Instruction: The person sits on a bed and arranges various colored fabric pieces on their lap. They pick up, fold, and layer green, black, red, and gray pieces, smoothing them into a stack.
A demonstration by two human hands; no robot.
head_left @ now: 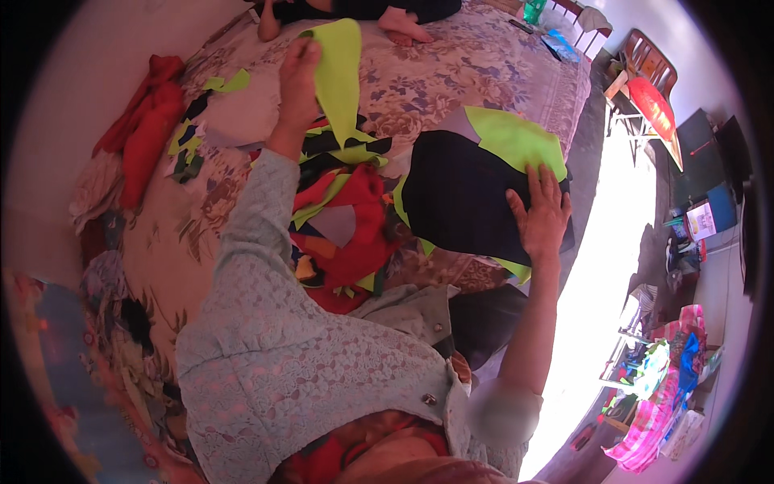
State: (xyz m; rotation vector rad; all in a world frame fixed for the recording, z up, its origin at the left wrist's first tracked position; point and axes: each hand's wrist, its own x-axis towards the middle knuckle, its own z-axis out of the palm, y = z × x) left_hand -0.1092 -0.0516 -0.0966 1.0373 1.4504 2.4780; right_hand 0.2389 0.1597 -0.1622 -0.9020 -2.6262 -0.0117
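My left hand (298, 85) is raised over the bed, its fingers closed on the edge of a long neon-yellow fabric piece (339, 77) that hangs down. Flat on a stack of cut fabric lies my right hand (540, 208), fingers spread. In that stack a large black fabric piece (459, 194) covers much of a neon-yellow piece (516, 137), and a grey corner shows at the top. Between my arms sits a heap of mixed scraps (347, 226), mostly red, with black, yellow and grey bits.
A flowered cover spreads over the bed (476, 64). Red clothing (153, 121) lies along the left wall, near small yellow and black scraps (189, 141). Another person's bare feet (403, 26) rest at the far edge. On the right stand a wooden chair (645, 60) and a pink checked cloth (653, 419).
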